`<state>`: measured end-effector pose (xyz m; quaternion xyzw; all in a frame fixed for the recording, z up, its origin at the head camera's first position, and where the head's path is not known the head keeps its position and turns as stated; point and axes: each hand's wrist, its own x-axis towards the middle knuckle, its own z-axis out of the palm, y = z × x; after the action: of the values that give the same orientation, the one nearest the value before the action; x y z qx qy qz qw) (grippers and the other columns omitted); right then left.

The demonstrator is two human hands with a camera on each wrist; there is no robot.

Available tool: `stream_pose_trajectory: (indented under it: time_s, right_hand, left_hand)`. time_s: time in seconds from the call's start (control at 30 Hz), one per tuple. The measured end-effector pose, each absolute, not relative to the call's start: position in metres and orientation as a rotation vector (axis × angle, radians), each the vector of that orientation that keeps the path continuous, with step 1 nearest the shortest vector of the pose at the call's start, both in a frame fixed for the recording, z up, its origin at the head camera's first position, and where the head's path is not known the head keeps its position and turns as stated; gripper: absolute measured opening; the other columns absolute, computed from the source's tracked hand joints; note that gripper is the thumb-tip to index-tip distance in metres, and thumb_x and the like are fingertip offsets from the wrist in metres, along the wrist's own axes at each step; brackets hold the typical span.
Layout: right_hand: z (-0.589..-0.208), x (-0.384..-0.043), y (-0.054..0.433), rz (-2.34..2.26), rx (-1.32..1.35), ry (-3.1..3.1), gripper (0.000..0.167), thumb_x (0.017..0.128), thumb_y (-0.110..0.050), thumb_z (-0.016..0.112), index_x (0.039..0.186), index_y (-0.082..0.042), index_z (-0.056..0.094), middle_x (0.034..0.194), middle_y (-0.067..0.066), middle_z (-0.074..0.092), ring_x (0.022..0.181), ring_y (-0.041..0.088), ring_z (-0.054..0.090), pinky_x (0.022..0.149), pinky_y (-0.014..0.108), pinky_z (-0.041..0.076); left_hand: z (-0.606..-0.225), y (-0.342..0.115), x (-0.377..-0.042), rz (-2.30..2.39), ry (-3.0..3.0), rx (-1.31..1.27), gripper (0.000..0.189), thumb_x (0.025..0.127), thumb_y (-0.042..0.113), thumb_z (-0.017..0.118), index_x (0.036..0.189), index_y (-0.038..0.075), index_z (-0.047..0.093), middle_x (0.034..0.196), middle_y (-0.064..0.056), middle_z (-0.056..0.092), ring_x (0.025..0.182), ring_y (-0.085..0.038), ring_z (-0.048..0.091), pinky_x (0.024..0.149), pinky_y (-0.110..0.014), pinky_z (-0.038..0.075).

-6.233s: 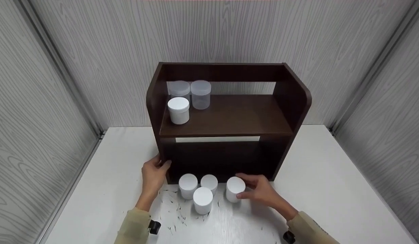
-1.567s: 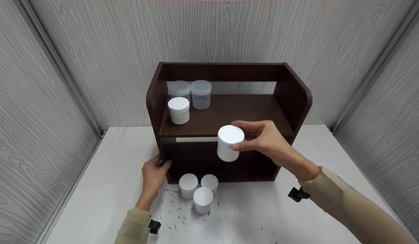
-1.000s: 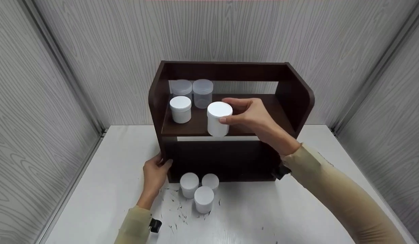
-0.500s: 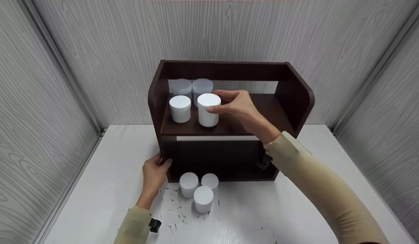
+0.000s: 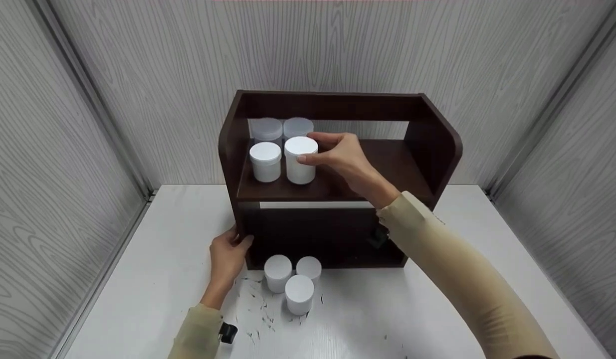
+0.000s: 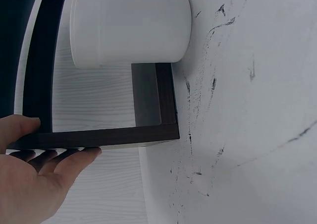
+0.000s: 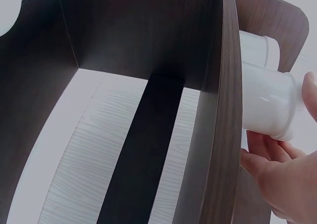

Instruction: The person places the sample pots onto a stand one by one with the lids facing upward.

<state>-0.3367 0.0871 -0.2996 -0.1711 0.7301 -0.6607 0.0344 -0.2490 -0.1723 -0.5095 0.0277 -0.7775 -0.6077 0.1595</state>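
Observation:
My right hand (image 5: 345, 158) pinches a white lidded jar (image 5: 301, 170) between thumb and fingers, upright over the upper board of a dark brown two-tier rack (image 5: 441, 144). In the right wrist view the held jar (image 7: 267, 100) is right by the board's edge, beside another white jar (image 7: 259, 50). That second white jar (image 5: 266, 167) stands just left of it in the head view. Behind are two translucent lidded jars (image 5: 268, 128), partly hidden. Low at the rack's left side, my left hand (image 5: 227, 257) grips the side panel (image 6: 114, 137), thumb inside, fingers outside.
Three white jars stand clustered on the white table (image 5: 138, 299) before the rack; the front one is a white jar (image 5: 299, 296). Dark scuff marks lie around them. Grey wood-grain walls (image 5: 327, 50) enclose the table at the back and sides.
My right hand has taken one white jar from the table, raised it and moved it left to the upper board beside the other white jar. My left hand has stayed on the side panel.

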Motion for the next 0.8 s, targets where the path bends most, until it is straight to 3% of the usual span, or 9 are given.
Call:
stream_pose_trajectory:
  time_s: [0.8]
  right_hand:
    - [-0.3011,-0.3403,0.0811,-1.966,-0.503,2.356,0.068,0.078,-0.018,0.097,0.138,-0.005,0.069,0.139,0.007,0.068,0.138,0.017,0.053,0.106,0.029,0.051]
  left_hand:
    - [-0.5105,-0.1730,-0.2498,-1.732,-2.222,0.091,0.049,0.099,0.007,0.070,0.142,-0.012,0.056,0.136,-0.030,0.063,0.120,-0.040,0.068,0.091,-0.029,0.060]
